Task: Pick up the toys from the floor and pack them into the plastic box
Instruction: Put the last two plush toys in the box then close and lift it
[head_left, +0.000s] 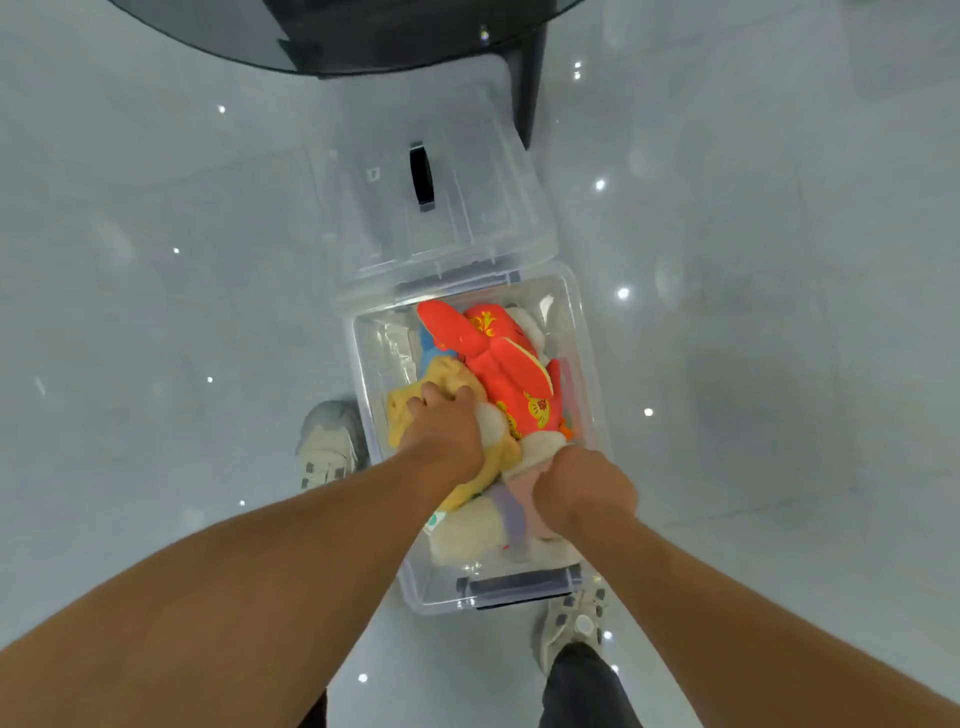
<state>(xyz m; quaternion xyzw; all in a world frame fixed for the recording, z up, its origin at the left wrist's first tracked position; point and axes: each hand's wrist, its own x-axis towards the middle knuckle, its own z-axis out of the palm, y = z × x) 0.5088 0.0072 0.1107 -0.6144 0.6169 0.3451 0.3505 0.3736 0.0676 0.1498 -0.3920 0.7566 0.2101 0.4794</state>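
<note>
Left hand grip clenched on yellow toy; right hand grip clenched on pink toy, both inside box.

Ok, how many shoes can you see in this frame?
2. One shoe is on the floor left of the plastic box, beside its long wall. The other shoe is at the box's near right corner, below the dark latch.

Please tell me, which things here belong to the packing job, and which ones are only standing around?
Belong to the job:
- clear plastic box
- its lid, lying beyond the box
- red plush toy
- yellow plush toy under the left hand
- pale plush toy by the right hand

Only standing around:
- dark round table
- the person's shoes
</note>
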